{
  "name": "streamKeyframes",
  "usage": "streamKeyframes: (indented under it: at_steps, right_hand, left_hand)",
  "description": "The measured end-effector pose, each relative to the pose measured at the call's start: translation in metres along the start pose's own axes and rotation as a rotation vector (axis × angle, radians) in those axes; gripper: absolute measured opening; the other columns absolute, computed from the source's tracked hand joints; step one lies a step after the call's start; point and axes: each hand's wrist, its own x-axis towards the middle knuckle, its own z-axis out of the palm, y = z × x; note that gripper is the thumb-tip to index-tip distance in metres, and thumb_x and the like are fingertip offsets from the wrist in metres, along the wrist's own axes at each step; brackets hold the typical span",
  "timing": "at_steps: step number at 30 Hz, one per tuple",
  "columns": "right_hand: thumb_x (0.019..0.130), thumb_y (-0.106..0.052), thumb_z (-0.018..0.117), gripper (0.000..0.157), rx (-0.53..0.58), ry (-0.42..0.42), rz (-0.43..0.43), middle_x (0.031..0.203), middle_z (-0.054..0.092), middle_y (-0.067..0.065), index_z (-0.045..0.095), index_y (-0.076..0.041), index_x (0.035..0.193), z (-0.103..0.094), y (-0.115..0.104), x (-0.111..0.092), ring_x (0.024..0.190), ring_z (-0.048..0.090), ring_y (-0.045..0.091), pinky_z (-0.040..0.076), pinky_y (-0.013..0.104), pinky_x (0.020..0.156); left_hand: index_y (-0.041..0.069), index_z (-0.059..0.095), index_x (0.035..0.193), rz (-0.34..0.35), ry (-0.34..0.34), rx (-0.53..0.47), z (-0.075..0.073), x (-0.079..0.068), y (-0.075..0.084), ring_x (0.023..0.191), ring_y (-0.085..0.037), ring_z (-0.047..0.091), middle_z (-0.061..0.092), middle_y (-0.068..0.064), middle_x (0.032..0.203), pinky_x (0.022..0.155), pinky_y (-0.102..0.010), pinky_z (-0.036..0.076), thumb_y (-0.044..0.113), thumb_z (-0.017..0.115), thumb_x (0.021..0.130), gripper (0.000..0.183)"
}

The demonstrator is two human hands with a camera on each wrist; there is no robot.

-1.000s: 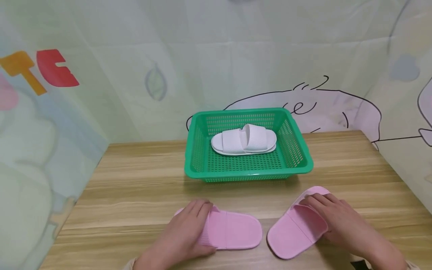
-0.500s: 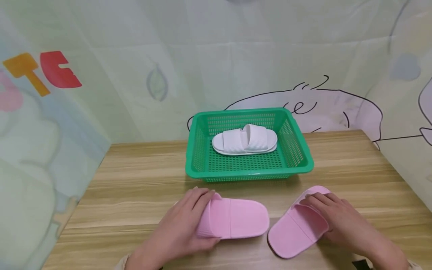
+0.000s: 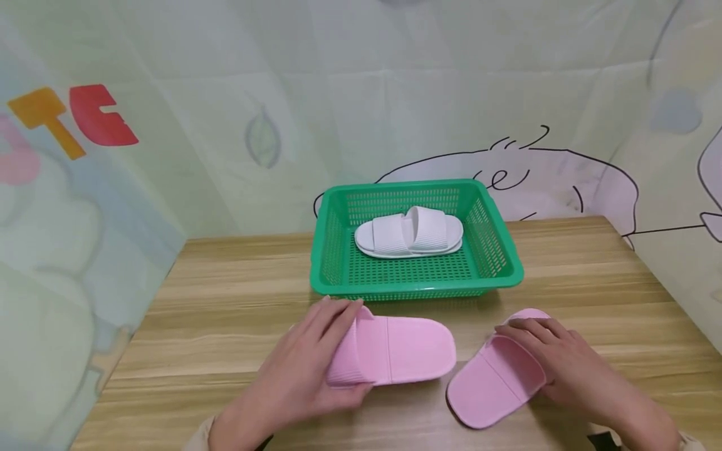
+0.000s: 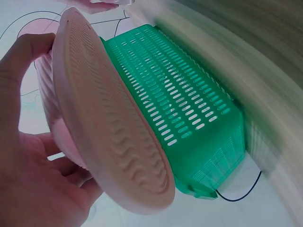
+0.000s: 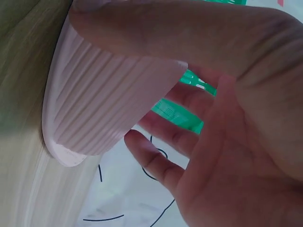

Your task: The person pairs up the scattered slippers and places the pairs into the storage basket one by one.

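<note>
My left hand (image 3: pixel 301 369) grips a pink slipper (image 3: pixel 420 349) across its ribbed strap, fingers over the far side and thumb along the near edge. In the left wrist view its wavy-patterned sole (image 4: pixel 113 113) shows, raised off the table and tilted. To the right, my right hand (image 3: pixel 564 360) holds the second pink slipper (image 3: pixel 485 391) at the strap, thumb on one side and fingers on the other. That slipper lies on the table at a slant, its toe end partly hidden by the fingers. The right wrist view shows its ribbed strap (image 5: pixel 109 94) close up.
Behind the hands stands a green perforated basket (image 3: pixel 417 290) with a pair of white slippers (image 3: pixel 389 235) inside. The wood-grain table (image 3: pixel 237 294) meets a printed cloth backdrop (image 3: pixel 338 113) at the back and on both sides.
My left hand has raised its slipper from the table and moved it forward, nearer the basket's front. The right hand and its slipper have hardly moved.
</note>
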Motion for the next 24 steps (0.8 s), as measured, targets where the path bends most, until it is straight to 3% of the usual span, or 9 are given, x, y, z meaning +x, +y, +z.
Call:
streamKeyframes:
  at_steps: [6, 10, 16, 18, 19, 20, 24]
  right_hand:
    - [0.063, -0.011, 0.097, 0.084, 0.024, -0.012, -0.005, 0.137, 0.063, 0.001, 0.066, -0.022, 0.140, -0.001, 0.003, -0.003, 0.130, 0.055, 0.034, 0.051, 0.066, 0.094]
    - [0.061, -0.024, 0.101, 0.087, 0.039, 0.002, -0.021, 0.136, 0.064, -0.001, 0.066, -0.021, 0.140, -0.007, 0.003, -0.008, 0.126, 0.057, 0.032, 0.051, 0.064, 0.096]
    - [0.059, -0.035, 0.104, 0.094, 0.088, -0.085, 0.064, 0.138, 0.061, -0.007, 0.063, -0.033, 0.144, -0.026, -0.001, -0.014, 0.126, 0.057, 0.028, 0.048, 0.062, 0.099]
    - [0.058, -0.037, 0.104, 0.096, 0.078, -0.078, 0.058, 0.138, 0.060, -0.011, 0.061, -0.037, 0.145, -0.031, -0.002, -0.018, 0.125, 0.057, 0.023, 0.046, 0.049, 0.103]
    - [0.058, -0.038, 0.104, 0.098, 0.084, -0.087, 0.066, 0.140, 0.059, -0.011, 0.060, -0.038, 0.146, -0.035, -0.003, -0.020, 0.125, 0.056, 0.023, 0.047, 0.049, 0.103]
    - [0.057, -0.038, 0.104, 0.101, 0.083, -0.071, 0.054, 0.140, 0.058, -0.012, 0.058, -0.039, 0.147, -0.037, -0.003, -0.021, 0.126, 0.055, 0.022, 0.043, 0.042, 0.108]
    - [0.051, -0.038, 0.104, 0.109, 0.061, 0.004, -0.022, 0.141, 0.055, -0.015, 0.056, -0.038, 0.149, -0.046, -0.005, -0.027, 0.129, 0.047, 0.009, 0.036, 0.019, 0.108]
  left_hand:
    - [0.002, 0.053, 0.152, 0.044, 0.054, -0.014, -0.001, 0.001, -0.002, 0.135, -0.027, 0.053, 0.057, -0.006, 0.143, 0.106, -0.046, 0.055, 0.050, 0.093, 0.070, 0.103]
    - [0.000, 0.052, 0.152, 0.054, 0.065, -0.029, 0.000, 0.002, -0.002, 0.134, -0.029, 0.054, 0.057, -0.008, 0.142, 0.108, -0.047, 0.054, 0.050, 0.092, 0.073, 0.101]
    - [0.001, 0.052, 0.152, 0.038, 0.070, -0.012, -0.001, 0.002, -0.003, 0.135, -0.029, 0.054, 0.056, -0.009, 0.143, 0.108, -0.048, 0.054, 0.048, 0.091, 0.071, 0.101]
    - [0.001, 0.052, 0.152, 0.028, 0.068, -0.005, -0.001, 0.002, -0.003, 0.135, -0.029, 0.053, 0.057, -0.009, 0.144, 0.107, -0.047, 0.055, 0.048, 0.090, 0.071, 0.101]
    - [0.002, 0.052, 0.152, 0.025, 0.068, -0.004, -0.001, 0.002, -0.002, 0.135, -0.029, 0.054, 0.057, -0.009, 0.144, 0.106, -0.047, 0.056, 0.048, 0.090, 0.071, 0.100]
    - [0.002, 0.053, 0.151, 0.024, 0.069, -0.002, -0.002, 0.002, -0.002, 0.135, -0.029, 0.054, 0.057, -0.008, 0.144, 0.105, -0.047, 0.056, 0.049, 0.090, 0.071, 0.100]
    - [0.003, 0.052, 0.152, 0.025, 0.075, 0.010, -0.002, 0.002, -0.002, 0.134, -0.029, 0.053, 0.057, -0.008, 0.144, 0.102, -0.047, 0.058, 0.049, 0.089, 0.072, 0.100]
